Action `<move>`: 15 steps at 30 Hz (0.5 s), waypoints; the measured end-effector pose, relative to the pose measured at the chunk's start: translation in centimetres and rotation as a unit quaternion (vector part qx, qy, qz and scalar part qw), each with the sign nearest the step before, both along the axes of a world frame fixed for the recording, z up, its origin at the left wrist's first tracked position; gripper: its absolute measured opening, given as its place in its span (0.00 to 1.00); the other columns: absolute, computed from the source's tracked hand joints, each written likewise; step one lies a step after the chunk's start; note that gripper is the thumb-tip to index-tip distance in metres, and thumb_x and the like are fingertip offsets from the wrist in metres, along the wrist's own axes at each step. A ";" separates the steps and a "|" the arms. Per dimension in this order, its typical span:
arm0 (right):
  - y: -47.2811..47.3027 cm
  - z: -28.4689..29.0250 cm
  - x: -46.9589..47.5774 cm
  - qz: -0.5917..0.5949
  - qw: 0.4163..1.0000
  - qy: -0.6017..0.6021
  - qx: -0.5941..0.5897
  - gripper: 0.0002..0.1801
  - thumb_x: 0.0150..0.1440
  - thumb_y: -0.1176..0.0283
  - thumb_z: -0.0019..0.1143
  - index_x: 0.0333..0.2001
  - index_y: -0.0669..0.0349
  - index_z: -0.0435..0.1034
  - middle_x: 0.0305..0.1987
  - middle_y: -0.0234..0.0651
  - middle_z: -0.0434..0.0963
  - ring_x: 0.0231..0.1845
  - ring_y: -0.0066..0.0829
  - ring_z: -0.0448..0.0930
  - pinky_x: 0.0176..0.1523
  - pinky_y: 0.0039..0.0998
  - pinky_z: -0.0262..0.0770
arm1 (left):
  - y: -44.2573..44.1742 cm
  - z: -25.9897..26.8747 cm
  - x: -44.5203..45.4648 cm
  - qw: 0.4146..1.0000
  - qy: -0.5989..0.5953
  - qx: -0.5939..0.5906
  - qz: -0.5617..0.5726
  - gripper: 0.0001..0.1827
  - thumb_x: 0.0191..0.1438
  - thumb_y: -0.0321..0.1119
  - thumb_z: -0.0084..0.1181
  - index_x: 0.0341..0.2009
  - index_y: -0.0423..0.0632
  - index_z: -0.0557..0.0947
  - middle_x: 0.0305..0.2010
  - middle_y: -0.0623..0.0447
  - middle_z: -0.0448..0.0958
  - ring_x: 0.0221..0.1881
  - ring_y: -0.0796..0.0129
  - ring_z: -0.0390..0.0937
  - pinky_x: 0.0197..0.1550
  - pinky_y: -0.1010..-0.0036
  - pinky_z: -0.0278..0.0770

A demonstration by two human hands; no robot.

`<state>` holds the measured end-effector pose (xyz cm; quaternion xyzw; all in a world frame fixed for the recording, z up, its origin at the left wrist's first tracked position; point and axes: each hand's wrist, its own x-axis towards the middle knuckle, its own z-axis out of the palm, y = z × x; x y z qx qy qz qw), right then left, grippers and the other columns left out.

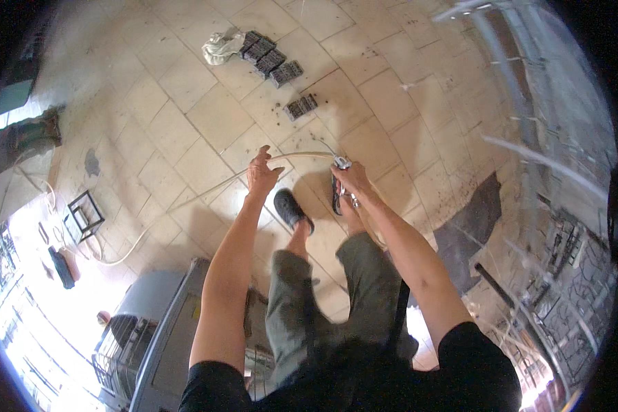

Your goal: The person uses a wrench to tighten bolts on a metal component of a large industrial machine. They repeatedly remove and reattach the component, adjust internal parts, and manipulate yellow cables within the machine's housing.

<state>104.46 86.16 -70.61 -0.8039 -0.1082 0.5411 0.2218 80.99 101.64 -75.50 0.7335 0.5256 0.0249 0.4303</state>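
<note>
My right hand (352,178) is closed around a metal air blow gun (342,163) with a thin bent nozzle that points up and left. A pale hose (309,154) is linked with it and arcs across to my left hand (263,172). That hand has its fingers apart, beside the hose, with no grip on it to be seen. Beyond my hands, a dark grooved block (301,107) lies on the tiled floor amid dark crumbs. Farther up, several similar blocks (271,61) lie in a row, touching a crumpled pale cloth or bag (221,47).
The hose trails over the floor to the left, past a small black-framed stand (86,216). A grey metal cabinet (165,329) stands at lower left. A dark flat sheet (468,232) lies at right, near a black pole (510,298) and translucent sheeting (556,103).
</note>
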 end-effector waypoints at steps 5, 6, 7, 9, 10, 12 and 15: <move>7.6 -18.7 4.7 0.109 0.992 -0.055 0.029 0.32 0.63 0.50 0.56 0.18 0.69 0.74 0.12 0.39 0.77 0.14 0.34 0.80 0.23 0.38 0.78 | 7.6 -17.1 9.9 0.980 0.036 0.102 -0.167 0.62 0.35 0.44 0.84 0.73 0.50 0.62 0.69 0.42 0.69 0.67 0.43 0.65 0.66 0.52 0.68; 9.3 -21.8 5.6 0.099 0.994 -0.020 0.031 0.32 0.63 0.50 0.56 0.18 0.68 0.74 0.12 0.39 0.77 0.14 0.33 0.80 0.23 0.38 0.79 | 9.2 -20.5 11.8 0.976 0.031 0.113 -0.185 0.65 0.33 0.42 0.85 0.74 0.52 0.60 0.69 0.42 0.68 0.67 0.42 0.65 0.68 0.52 0.67; 10.6 -24.5 6.7 0.086 0.996 0.003 0.023 0.32 0.63 0.50 0.57 0.17 0.68 0.74 0.12 0.39 0.77 0.14 0.33 0.80 0.22 0.37 0.79 | 10.5 -23.7 13.5 0.970 0.034 0.139 -0.196 0.68 0.31 0.44 0.86 0.76 0.53 0.57 0.70 0.44 0.68 0.70 0.43 0.63 0.70 0.52 0.66; 11.7 -28.6 8.1 0.010 0.999 -0.019 0.039 0.27 0.61 0.54 0.62 0.19 0.67 0.75 0.14 0.38 0.78 0.14 0.31 0.80 0.21 0.33 0.79 | 12.4 -29.5 16.5 0.965 0.063 0.127 -0.219 0.71 0.29 0.45 0.86 0.77 0.56 0.55 0.71 0.43 0.67 0.71 0.42 0.62 0.72 0.52 0.65; 11.9 -30.1 8.7 -0.025 0.998 -0.033 0.038 0.25 0.60 0.56 0.65 0.19 0.66 0.76 0.15 0.38 0.79 0.14 0.30 0.81 0.21 0.31 0.79 | 12.8 -32.0 17.4 0.967 0.056 0.112 -0.224 0.72 0.29 0.45 0.87 0.77 0.57 0.55 0.69 0.43 0.68 0.70 0.42 0.64 0.70 0.51 0.66; 11.7 -31.9 9.4 0.044 0.996 0.070 0.039 0.25 0.60 0.57 0.65 0.19 0.65 0.76 0.15 0.37 0.78 0.14 0.29 0.80 0.20 0.30 0.78 | 12.4 -35.8 18.9 0.964 0.081 0.043 -0.248 0.72 0.28 0.45 0.87 0.77 0.59 0.54 0.67 0.42 0.70 0.68 0.42 0.67 0.67 0.50 0.69; 11.0 -32.6 9.5 0.034 0.998 0.049 0.012 0.25 0.60 0.57 0.65 0.18 0.65 0.75 0.14 0.37 0.78 0.14 0.28 0.80 0.19 0.30 0.76 | 10.4 -38.3 19.2 0.949 0.148 0.150 -0.233 0.70 0.30 0.44 0.86 0.77 0.62 0.55 0.61 0.44 0.73 0.63 0.44 0.71 0.61 0.50 0.73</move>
